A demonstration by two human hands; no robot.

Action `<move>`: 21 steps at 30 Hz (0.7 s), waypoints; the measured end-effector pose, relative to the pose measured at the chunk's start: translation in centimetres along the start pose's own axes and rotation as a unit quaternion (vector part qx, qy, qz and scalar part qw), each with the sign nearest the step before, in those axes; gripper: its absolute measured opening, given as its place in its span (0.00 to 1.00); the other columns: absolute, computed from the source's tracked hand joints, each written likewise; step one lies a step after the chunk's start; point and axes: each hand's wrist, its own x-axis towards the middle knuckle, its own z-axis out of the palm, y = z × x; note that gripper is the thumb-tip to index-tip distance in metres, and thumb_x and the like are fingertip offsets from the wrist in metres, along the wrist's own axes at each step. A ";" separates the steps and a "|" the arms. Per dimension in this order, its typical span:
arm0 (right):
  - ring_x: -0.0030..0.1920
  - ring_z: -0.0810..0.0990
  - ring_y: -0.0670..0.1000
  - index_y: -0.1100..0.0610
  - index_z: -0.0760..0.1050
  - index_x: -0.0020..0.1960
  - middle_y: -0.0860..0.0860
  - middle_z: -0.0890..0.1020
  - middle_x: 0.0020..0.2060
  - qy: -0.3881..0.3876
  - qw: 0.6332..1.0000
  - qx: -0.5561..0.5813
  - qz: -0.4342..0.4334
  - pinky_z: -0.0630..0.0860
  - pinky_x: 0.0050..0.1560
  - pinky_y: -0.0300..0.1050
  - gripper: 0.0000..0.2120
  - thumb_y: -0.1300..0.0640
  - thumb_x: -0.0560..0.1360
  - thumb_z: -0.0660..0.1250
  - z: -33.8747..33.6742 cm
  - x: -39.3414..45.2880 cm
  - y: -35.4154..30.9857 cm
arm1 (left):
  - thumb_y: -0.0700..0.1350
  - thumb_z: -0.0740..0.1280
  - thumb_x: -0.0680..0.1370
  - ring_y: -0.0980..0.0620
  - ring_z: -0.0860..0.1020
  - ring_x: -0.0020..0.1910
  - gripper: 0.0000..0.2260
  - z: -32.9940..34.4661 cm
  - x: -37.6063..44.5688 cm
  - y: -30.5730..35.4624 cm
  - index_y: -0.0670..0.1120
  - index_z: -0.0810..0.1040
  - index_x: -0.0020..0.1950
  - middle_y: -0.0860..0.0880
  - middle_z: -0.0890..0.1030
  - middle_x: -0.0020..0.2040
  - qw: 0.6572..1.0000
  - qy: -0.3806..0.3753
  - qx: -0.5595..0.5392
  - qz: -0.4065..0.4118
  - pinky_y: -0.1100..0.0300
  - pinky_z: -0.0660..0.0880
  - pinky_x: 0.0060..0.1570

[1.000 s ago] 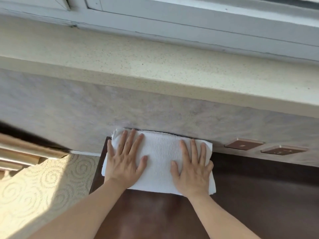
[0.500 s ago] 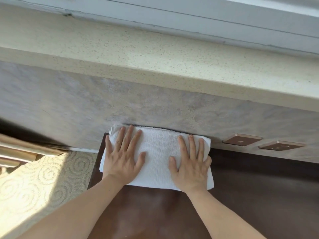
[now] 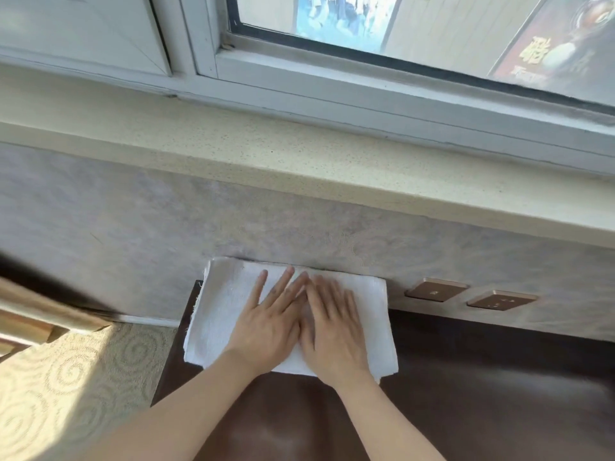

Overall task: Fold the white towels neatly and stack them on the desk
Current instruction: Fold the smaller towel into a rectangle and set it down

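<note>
This looks like a hotel room or bedroom. A dark brown desk (image 3: 466, 394) stands against a wall (image 3: 133, 234) covered in pale grey patterned paper, with two bronze socket plates (image 3: 436, 289) set low in it just above the desk top. Above runs a speckled cream sill (image 3: 299, 161) under a white-framed window (image 3: 366, 78), through which posters with printed characters show outside. The floor at left is carpet (image 3: 66, 394) in beige with swirl motifs, sunlit. A white folded towel (image 3: 219, 314) lies on the desk's far left corner, touching the wall
</note>
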 end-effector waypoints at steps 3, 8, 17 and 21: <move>0.81 0.42 0.48 0.47 0.49 0.82 0.48 0.47 0.81 -0.029 0.999 0.005 0.026 0.40 0.79 0.52 0.31 0.38 0.82 0.43 0.0 -0.4 1.5 | 0.55 0.50 0.84 0.52 0.53 0.80 0.24 0.7 -0.4 -0.6 0.51 0.62 0.80 0.50 0.62 0.80 0.997 -0.068 -0.018 -0.040 0.49 0.50 0.76; 0.80 0.34 0.51 0.50 0.39 0.82 0.50 0.41 0.81 -0.045 0.988 -0.048 0.138 0.37 0.79 0.56 0.34 0.36 0.79 0.34 -1.2 -1.0 4.1 | 0.65 0.38 0.82 0.49 0.46 0.81 0.31 -0.3 -2.6 -5.7 0.54 0.51 0.82 0.50 0.51 0.82 0.985 -0.082 0.008 -0.153 0.50 0.41 0.78; 0.81 0.38 0.51 0.43 0.45 0.82 0.47 0.44 0.82 -0.022 0.997 -0.016 0.075 0.39 0.78 0.53 0.33 0.33 0.80 0.36 1.2 0.3 0.8 | 0.65 0.41 0.83 0.51 0.46 0.81 0.27 0.9 -0.9 -3.3 0.59 0.49 0.82 0.52 0.50 0.83 0.990 -0.092 -0.023 -0.105 0.49 0.44 0.77; 0.81 0.39 0.51 0.44 0.43 0.82 0.48 0.45 0.82 -0.022 0.991 -0.037 0.127 0.40 0.78 0.55 0.34 0.32 0.80 0.34 0.6 -0.2 3.0 | 0.67 0.42 0.82 0.50 0.47 0.81 0.30 0.6 -2.3 -6.1 0.58 0.46 0.82 0.53 0.50 0.82 0.989 -0.080 0.018 -0.124 0.47 0.43 0.78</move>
